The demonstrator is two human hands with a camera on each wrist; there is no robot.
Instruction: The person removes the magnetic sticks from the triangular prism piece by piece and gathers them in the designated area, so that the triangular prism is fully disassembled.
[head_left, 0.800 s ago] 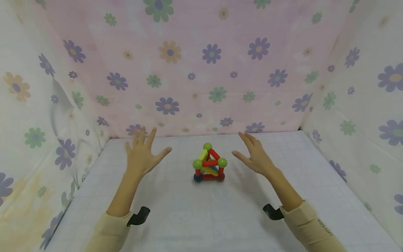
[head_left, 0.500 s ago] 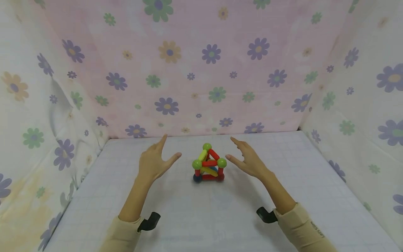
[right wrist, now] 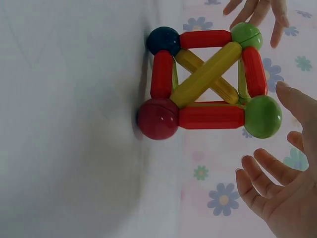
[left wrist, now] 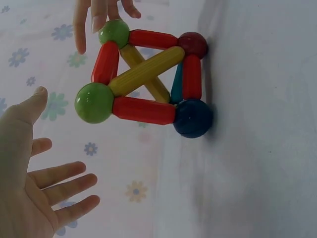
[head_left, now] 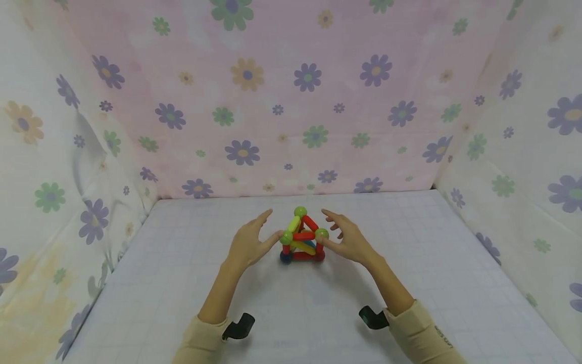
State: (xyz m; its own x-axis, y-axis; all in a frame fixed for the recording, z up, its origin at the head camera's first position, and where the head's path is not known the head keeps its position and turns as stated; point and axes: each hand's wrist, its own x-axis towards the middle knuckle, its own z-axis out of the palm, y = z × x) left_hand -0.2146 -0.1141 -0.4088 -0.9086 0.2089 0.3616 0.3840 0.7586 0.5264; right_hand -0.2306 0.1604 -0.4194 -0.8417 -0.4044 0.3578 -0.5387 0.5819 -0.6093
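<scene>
A ball-and-rod building toy (head_left: 303, 236) stands on the white surface between my hands. Green balls top it, a dark blue ball (left wrist: 193, 119) and a dark red ball (right wrist: 158, 119) sit low at the front, and red and yellow rods join them. My left hand (head_left: 247, 245) is at its left, fingers extended, thumb close to the left green ball (left wrist: 94, 103); a gap shows in the left wrist view. On the other side my right hand (head_left: 352, 241) has loosely bent fingers, its thumb by the right green ball (right wrist: 263, 117). Neither hand grips anything.
A white cloth with faint grid lines covers the table (head_left: 291, 313). Flowered cloth walls (head_left: 291, 101) rise at the back and both sides. Dark curved pieces (head_left: 238, 326) stick out from the beige sleeves (head_left: 202, 338) near the wrists.
Both hands have moved inward toward the toy, the left going right and the right going left. My left hand's spread fingers have drawn closer together. The toy stays where it was.
</scene>
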